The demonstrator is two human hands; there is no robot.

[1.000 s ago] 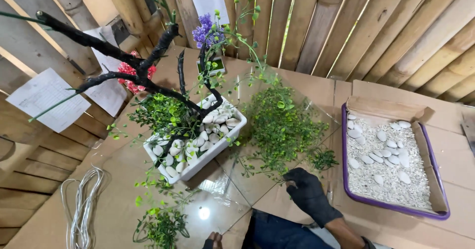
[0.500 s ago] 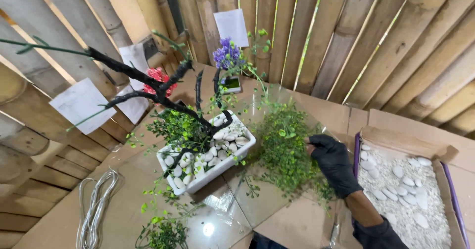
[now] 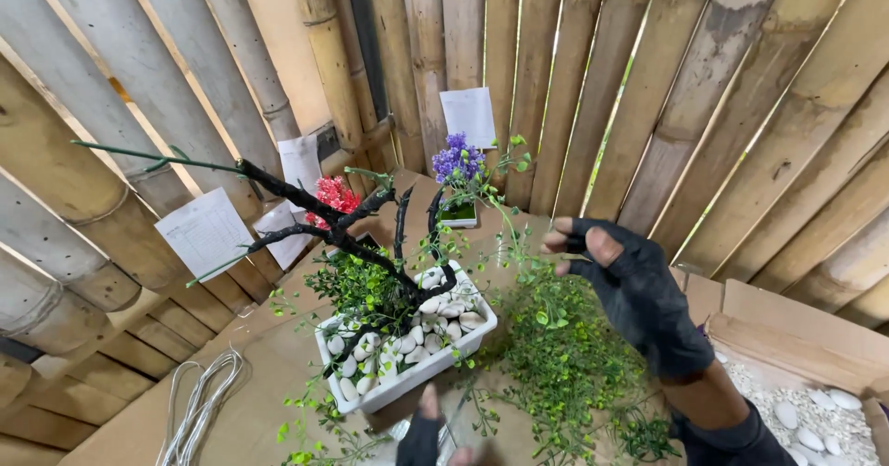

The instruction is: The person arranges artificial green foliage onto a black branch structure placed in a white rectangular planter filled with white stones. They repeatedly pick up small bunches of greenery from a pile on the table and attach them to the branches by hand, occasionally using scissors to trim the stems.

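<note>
We are holding our right hand (image 3: pixel 630 290), in a black fingerless glove, raised above the loose green sprigs (image 3: pixel 565 373), thumb and fingertips pinching a thin leafy stem (image 3: pixel 505 221). Our left hand (image 3: pixel 428 436) is showing only at the bottom edge, touching the white planter (image 3: pixel 417 383); we cannot tell its grip. The planter is sitting on the table (image 3: pixel 269 373), filled with white pebbles (image 3: pixel 444 318) and a black branch (image 3: pixel 324 221).

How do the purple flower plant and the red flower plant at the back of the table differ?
The purple flower plant stands in plain view in a small pot with a green top; the red flower plant sits further left, partly hidden behind the black branches, its pot out of sight. Purple blooms form a rounded cluster; red ones look spikier. Both stand near the bamboo wall.
</note>
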